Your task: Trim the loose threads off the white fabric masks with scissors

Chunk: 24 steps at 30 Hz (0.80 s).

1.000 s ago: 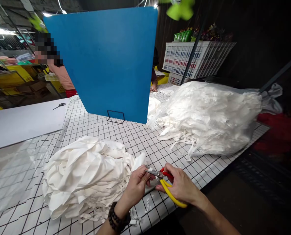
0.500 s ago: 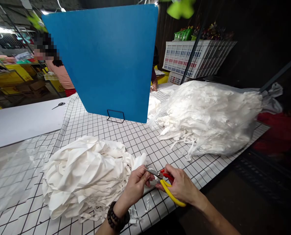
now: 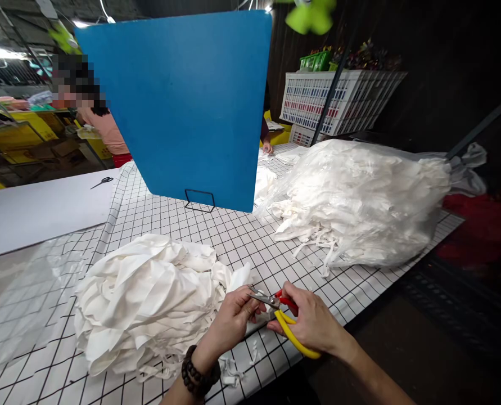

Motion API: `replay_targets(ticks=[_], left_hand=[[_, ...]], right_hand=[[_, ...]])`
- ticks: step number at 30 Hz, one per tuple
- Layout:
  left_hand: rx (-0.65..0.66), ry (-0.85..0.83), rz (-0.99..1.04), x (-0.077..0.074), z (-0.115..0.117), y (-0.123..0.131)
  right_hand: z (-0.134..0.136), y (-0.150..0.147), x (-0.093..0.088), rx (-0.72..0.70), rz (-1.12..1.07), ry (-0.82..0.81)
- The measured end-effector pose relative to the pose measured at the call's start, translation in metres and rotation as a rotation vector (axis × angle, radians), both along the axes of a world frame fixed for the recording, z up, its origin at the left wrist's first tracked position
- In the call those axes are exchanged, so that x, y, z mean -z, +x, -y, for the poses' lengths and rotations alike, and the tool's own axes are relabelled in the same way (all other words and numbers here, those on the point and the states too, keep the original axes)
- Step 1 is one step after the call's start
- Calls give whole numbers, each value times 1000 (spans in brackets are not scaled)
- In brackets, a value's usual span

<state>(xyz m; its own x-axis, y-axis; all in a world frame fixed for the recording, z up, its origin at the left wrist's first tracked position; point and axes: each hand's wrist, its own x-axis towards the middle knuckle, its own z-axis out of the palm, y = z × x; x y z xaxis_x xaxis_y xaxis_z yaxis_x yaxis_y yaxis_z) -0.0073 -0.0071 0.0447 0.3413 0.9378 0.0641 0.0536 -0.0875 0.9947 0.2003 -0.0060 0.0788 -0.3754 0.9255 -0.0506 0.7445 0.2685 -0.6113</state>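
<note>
My right hand (image 3: pixel 315 320) grips scissors (image 3: pixel 274 302) with one red and one yellow handle. Their blades point left and reach the fingertips of my left hand (image 3: pixel 237 315). Those fingers are pinched on a white fabric strip (image 3: pixel 258 315), of which only small parts show between the hands. Just left of my hands lies a big heap of white fabric strips (image 3: pixel 149 298), its narrow ends trailing toward me. Small white scraps (image 3: pixel 231 372) lie near the table's front edge. A dark beaded bracelet circles my left wrist.
A blue board (image 3: pixel 183 112) stands upright in a wire stand on the checked tablecloth (image 3: pixel 242 242). To its right is a clear bag (image 3: pixel 360 202) full of white fabric. Black scissors (image 3: pixel 102 182) lie on a white sheet. Two people sit beyond; a white crate (image 3: pixel 338 101) stands behind.
My hands stay almost in place, the scissors still at my left fingertips. At the back left, the person's head has shifted slightly left. The hand beside the board has moved a little.
</note>
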Motion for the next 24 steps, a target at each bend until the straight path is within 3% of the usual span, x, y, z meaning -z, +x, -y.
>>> replay_targets(ticks=[24], left_hand=[[-4, -112, 111, 6, 1, 2]], right_hand=[[0, -3, 8, 26, -49, 46]])
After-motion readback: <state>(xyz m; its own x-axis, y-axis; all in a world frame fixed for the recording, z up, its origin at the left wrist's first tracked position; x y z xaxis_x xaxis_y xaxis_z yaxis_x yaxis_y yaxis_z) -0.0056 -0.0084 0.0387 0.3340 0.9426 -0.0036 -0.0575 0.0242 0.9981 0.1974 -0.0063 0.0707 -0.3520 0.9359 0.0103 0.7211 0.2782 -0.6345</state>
